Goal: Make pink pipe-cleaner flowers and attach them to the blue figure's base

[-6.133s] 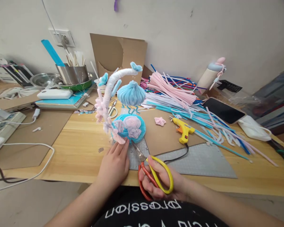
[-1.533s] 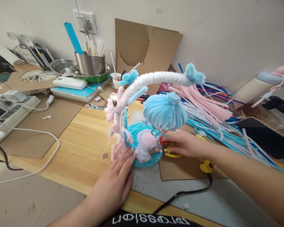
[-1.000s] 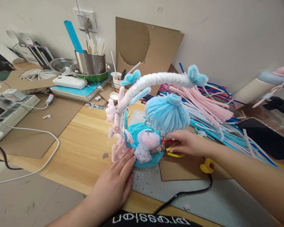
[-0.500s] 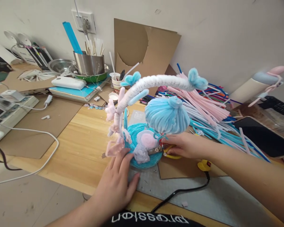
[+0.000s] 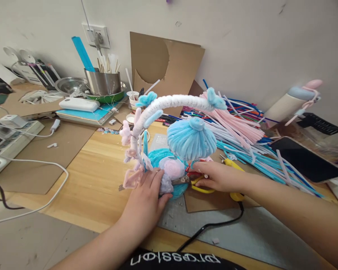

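A pipe-cleaner craft stands before me, with a white arch, a round blue base and a ribbed light-blue shade hanging over it. My left hand holds the craft low on its left side, thumb and fingers around a fluffy lavender piece. The fingertips are partly hidden. In my right hand are scissors with red and yellow handles, below the shade. Their metal part points left across the base, beside the lavender piece. Pink pipe-cleaner flowers sit near my left fingers.
A yellow glue gun with a black cord lies behind my right hand. Bundled pipe cleaners and a phone are to the right. A metal pot, a power strip and white cables are on the left. Cardboard leans on the wall.
My left hand has moved right and closer around the lavender piece. The scissors' handles are spread wider in my right hand. The view has shifted slightly, showing more of the glue gun.
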